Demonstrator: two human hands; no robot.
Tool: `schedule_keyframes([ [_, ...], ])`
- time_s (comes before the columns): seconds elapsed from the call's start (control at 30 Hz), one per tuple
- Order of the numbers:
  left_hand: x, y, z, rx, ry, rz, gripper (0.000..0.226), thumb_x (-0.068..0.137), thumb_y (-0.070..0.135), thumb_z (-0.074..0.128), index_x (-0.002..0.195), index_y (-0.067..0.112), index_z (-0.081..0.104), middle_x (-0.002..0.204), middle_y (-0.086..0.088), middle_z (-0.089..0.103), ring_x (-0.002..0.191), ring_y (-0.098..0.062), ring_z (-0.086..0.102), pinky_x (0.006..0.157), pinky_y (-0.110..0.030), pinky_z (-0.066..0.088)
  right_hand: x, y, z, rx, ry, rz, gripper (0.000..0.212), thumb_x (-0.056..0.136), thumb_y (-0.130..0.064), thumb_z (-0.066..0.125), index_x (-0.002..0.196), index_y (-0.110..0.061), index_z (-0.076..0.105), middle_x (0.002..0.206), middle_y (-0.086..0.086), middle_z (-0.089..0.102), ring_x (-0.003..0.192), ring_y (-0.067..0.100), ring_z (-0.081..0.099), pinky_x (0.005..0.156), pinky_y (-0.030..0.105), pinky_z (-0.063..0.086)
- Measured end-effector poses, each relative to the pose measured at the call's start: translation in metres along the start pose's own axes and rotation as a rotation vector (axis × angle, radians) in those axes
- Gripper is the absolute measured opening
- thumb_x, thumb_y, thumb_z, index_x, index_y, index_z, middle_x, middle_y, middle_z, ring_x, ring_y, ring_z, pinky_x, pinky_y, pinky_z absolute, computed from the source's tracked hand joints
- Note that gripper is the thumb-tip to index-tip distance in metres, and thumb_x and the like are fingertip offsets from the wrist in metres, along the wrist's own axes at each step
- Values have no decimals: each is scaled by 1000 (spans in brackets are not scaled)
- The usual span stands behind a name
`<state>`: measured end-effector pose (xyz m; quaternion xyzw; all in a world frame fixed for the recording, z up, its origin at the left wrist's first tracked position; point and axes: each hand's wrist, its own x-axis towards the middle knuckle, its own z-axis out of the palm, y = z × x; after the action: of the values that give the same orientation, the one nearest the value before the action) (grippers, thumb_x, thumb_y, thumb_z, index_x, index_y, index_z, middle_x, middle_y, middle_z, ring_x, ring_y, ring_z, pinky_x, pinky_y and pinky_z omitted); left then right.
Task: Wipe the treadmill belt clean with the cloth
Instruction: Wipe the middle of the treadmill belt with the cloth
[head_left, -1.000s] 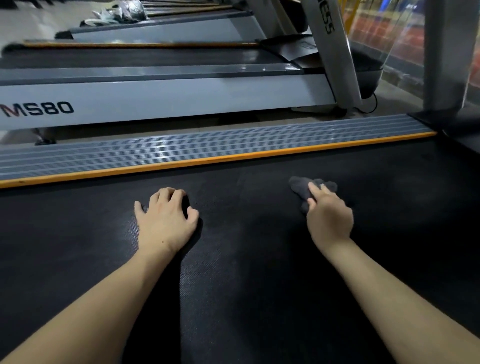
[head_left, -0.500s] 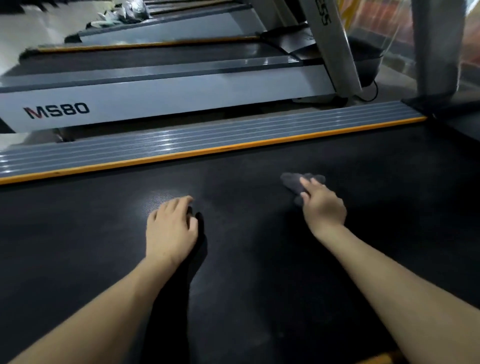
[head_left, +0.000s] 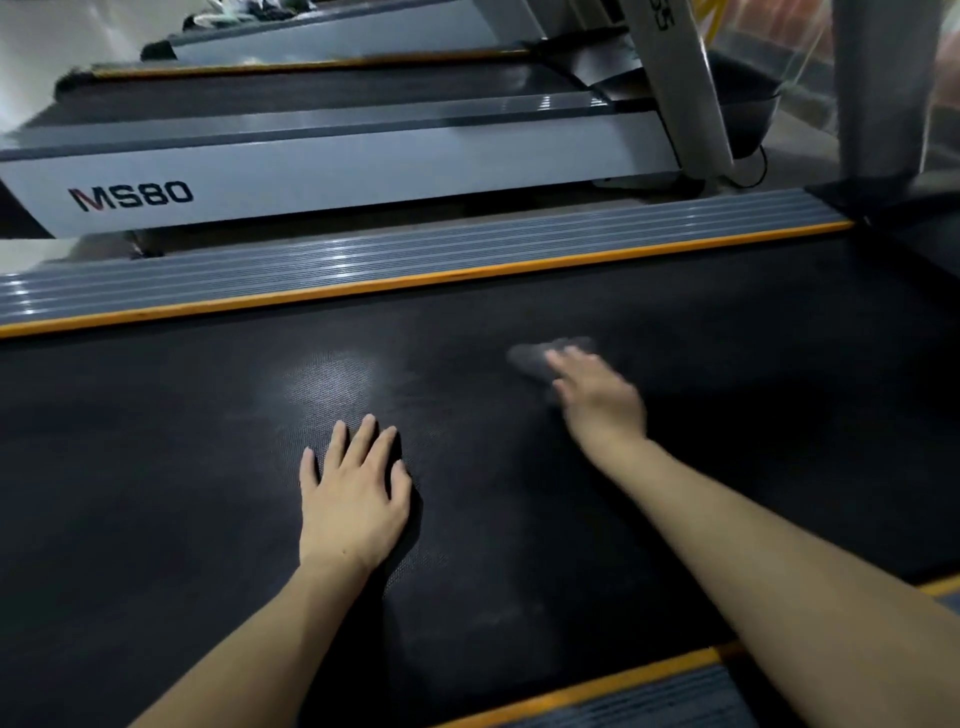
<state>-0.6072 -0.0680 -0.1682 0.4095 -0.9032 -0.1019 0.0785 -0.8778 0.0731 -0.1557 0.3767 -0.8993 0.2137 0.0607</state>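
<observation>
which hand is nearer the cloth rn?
Right. The right hand is pressing on the dark cloth, fingers over it. The left hand lies flat on the belt, apart from the cloth, nearer the camera.

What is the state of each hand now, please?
Left hand: open, flat on the belt.
Right hand: blurred; fingers press the cloth, apparently open.

Left hand (head_left: 349, 499), curled a second ago, is now flattened with fingers spread on the black textured treadmill belt (head_left: 182, 467). Right hand (head_left: 597, 400) and small dark grey cloth (head_left: 530, 358) are now motion-blurred, and are seen farther from the belt's orange edge strip (head_left: 415, 283).
</observation>
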Motion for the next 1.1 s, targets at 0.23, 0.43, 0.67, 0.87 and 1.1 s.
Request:
schedule_keyframes([
  [0.23,-1,0,-1,1,-3,17,52,102,44,35,152,34,44,166,12,26,156,-11,9,126,-53,2,-10,-73,28,8,67,73,39,92,-16,57,129,-25,58,127,4,58,111,29,55,88,36,45],
  [0.43,-1,-3,3,-6,14,32,50,100,46,40,149,35,47,165,13,30,156,-11,14,125,-54,5,-9,-58,17,69,-60,-354,43,91,-16,65,133,-26,61,140,3,58,124,26,56,103,30,41],
  [0.67,2,-2,4,3,3,25,51,100,50,40,149,35,46,165,13,28,156,-11,11,124,-55,4,10,39,-20,-164,38,259,43,100,-24,47,143,-26,45,144,2,48,124,27,49,94,35,41],
  [0.87,2,-6,6,3,24,38,51,98,47,38,147,34,49,164,12,31,156,-11,14,124,-55,7,-43,-101,36,28,-105,-205,42,96,-21,53,136,-32,51,142,-3,52,124,27,51,93,36,49],
  [1.1,0,-3,2,-8,12,31,51,99,44,38,148,33,48,165,13,30,156,-10,12,125,-52,4,-12,58,-33,-155,-70,73,48,101,-26,49,147,-36,39,155,-7,38,138,20,42,104,34,40],
])
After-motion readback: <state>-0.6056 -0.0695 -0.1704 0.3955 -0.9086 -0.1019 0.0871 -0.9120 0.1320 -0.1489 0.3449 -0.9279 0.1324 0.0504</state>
